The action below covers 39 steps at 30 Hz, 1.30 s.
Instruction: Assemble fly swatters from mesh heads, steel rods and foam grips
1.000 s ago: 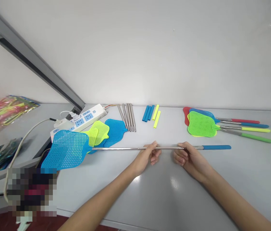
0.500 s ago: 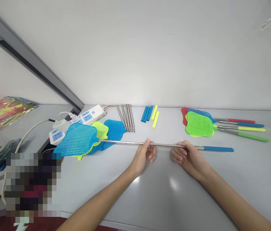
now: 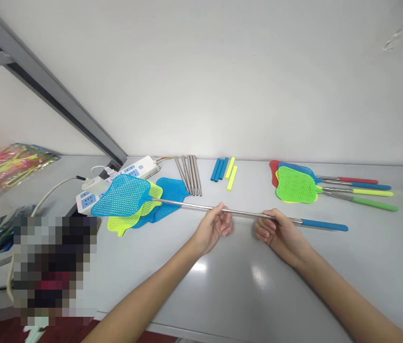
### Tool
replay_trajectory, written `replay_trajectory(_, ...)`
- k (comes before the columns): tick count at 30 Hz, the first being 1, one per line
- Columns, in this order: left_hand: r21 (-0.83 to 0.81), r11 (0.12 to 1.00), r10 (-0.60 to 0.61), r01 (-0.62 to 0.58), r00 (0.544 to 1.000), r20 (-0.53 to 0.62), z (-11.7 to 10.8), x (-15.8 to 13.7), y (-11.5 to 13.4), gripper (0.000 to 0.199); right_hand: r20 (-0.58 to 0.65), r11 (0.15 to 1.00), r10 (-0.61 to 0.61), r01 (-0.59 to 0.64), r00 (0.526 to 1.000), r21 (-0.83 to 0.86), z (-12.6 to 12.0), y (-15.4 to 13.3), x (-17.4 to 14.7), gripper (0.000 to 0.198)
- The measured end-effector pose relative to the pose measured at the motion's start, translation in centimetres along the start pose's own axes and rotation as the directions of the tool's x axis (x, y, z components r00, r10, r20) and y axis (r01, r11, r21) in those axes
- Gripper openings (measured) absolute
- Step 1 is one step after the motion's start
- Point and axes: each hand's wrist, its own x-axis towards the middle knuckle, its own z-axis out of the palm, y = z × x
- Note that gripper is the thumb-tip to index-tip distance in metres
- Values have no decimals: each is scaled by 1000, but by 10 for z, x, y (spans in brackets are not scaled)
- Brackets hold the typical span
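A blue fly swatter with a long thin metal rod and a blue grip spans the space before me, its mesh head to the left. My left hand pinches the rod near its middle between thumb and fingers. Farther right, my right hand is closed round the rod, short of the blue grip. Loose swatter heads, a yellow one and blue ones, lie beneath and beside the held head. Behind the rod rest several metal rods, blue grip sleeves and yellow sleeves.
Swatters with handles, a green one on top, lie at the right. A power strip with plugs and a cable sits at the left. Plastic-bagged items lie beyond a metal frame post. A wall bounds the table.
The held swatter has tilted, its head end rising and shifting slightly right while its grip end dips a little. Both hands keep their hold on the rod.
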Motion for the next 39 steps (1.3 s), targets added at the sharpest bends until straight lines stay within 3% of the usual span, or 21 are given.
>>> replay_trajectory(7,-199,979,-36,45,998,48,-6,2,5,38,28,999,0,-1,1000,39,-1,1,1,36)
replay_trajectory(13,-301,936,-138,184,976,168,-6,-1,6,27,45,998,-17,14,999,68,-3,2,3,35)
replay_trajectory(24,-163,958,-212,238,964,160,-1,-1,3,34,58,1000,-20,19,998,9,-1,3,2,36)
replay_trajectory(39,31,987,-159,156,975,159,2,-2,-6,35,65,987,-66,75,996,-141,4,6,-1,36)
